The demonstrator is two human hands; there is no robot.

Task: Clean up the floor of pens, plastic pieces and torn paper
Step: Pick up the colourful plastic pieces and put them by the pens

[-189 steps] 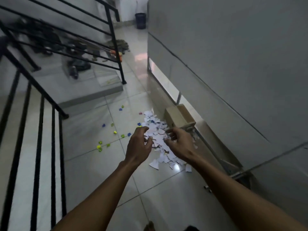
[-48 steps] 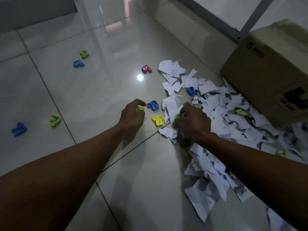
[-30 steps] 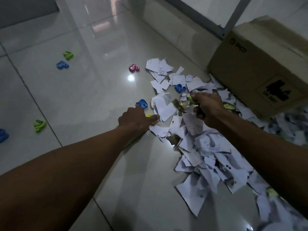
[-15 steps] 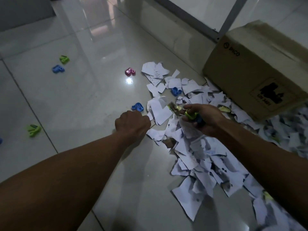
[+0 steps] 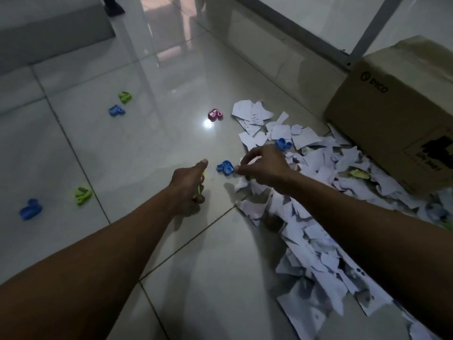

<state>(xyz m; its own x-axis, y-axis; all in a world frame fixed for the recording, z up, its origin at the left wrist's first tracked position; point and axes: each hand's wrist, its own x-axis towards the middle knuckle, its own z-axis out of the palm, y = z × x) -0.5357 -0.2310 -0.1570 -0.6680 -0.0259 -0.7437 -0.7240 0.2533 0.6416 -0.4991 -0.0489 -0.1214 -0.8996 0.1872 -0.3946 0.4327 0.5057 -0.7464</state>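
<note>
Torn white paper lies in a long heap on the tiled floor, running toward a cardboard box. Small plastic pieces are scattered around: blue ones, green ones, a pink one. My left hand is curled around yellow-green plastic pieces. My right hand hovers at the heap's edge, fingertips pinched beside the nearest blue piece, with something greenish tucked under the palm. No pens are visible.
A metal-framed glass panel runs along the far side behind the box. A grey step rises at the top left. A yellow-green piece rests among the paper near the box.
My right hand moved left from above the paper heap to the blue piece near its edge. My left hand loosened slightly and shifted left, thumb now extended. The camera view tilted a little.
</note>
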